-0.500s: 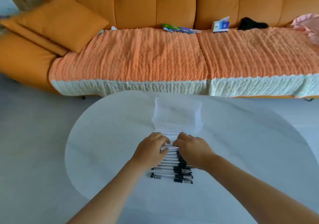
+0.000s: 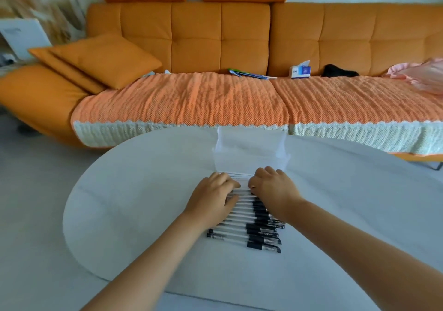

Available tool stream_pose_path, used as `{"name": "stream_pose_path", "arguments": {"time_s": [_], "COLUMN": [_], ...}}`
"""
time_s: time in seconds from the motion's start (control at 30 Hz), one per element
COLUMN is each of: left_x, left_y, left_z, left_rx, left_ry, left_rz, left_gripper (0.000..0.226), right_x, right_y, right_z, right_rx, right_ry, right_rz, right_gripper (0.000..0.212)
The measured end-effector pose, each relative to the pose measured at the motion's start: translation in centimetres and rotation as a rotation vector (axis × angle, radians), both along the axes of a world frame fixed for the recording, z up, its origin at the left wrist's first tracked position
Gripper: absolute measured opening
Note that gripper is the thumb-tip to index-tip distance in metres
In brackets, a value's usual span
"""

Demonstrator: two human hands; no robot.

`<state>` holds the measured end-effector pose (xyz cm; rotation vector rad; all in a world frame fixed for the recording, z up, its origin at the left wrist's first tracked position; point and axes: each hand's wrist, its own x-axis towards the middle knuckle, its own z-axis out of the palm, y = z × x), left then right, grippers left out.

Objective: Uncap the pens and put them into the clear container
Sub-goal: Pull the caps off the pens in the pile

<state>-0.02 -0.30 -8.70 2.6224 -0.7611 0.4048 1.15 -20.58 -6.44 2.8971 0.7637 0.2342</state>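
A row of several capped black-and-clear pens (image 2: 249, 229) lies side by side on the white oval table (image 2: 134, 202), caps to the right. Both my hands rest on the far end of the row. My left hand (image 2: 212, 196) curls its fingers over the barrel side of a pen (image 2: 242, 192). On the cap side of the same pen, my right hand (image 2: 273, 190) curls its fingers. Their thumbs nearly meet over it. The clear container (image 2: 250, 151) stands just beyond my fingers and looks to hold nothing. The hands hide the far pens.
An orange sofa (image 2: 215, 46) with a knitted cover runs behind the table, close to the container. On it lie cushions (image 2: 100, 58), a blue-white box (image 2: 300, 70), papers and dark cloth. Bare tabletop stretches left and right of the pens.
The view has tilted up and shows more of the sofa. Both hands stay on the far end of the pen row, barely shifted.
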Motion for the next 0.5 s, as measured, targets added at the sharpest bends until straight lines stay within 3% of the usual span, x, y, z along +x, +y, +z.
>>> {"name": "stream_pose_path", "arguments": {"time_s": [0.27,0.4,0.5], "left_x": [-2.4,-2.5,-2.8], "left_y": [-1.3,-1.1,-1.0], "left_z": [2.1,4.2,5.3], "left_rx": [0.022,0.01,-0.028], "left_ry": [-0.04,-0.09,-0.06], "left_rz": [0.036,0.041,0.011], "left_gripper": [0.041,0.035,0.024], "right_x": [-1.7,-3.0,-4.2], "right_y": [0.7,0.3,0.2], "right_z": [2.0,4.2,5.4], "right_rx": [0.178,0.394,0.441], "right_ry": [0.036,0.119,0.144], "right_rz": [-0.038,-0.034,-0.04], "right_gripper": [0.026,0.027,0.025]}}
